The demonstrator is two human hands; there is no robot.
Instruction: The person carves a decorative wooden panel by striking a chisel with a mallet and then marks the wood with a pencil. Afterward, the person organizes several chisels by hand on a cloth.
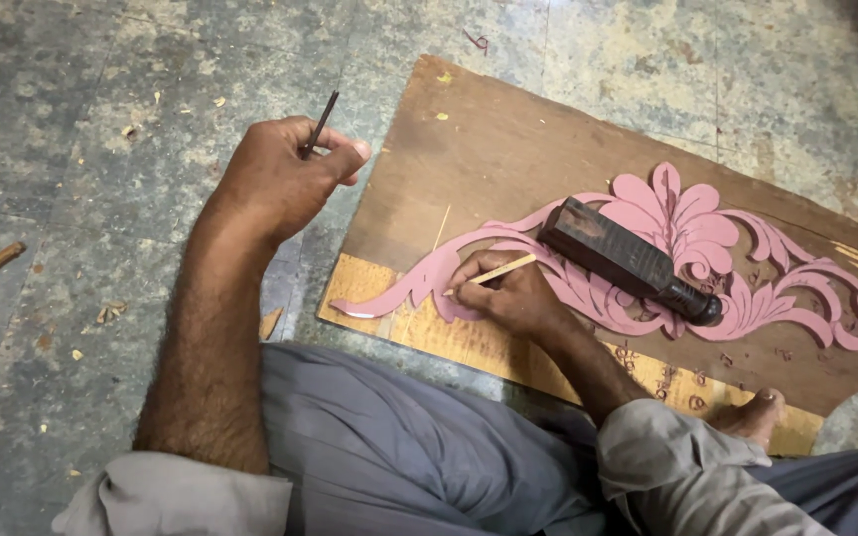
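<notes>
Flat on the floor, one brown wooden board point(508, 149) under one pink floral scrollwork template point(687, 233) running left to right with one dark wooden mallet point(628, 260) across it; right hand point(513, 293) nearer, grip pinched shut on one pale pencil point(494, 272) angled up-right; left hand point(285, 179) clear left, closed around one thin dark chisel point(321, 123).

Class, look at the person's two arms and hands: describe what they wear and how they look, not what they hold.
Both hands, left hand and right hand, are bare, without gloves or visible rings. The forearms are hairy, and grey sleeves are rolled up near the elbows.
</notes>
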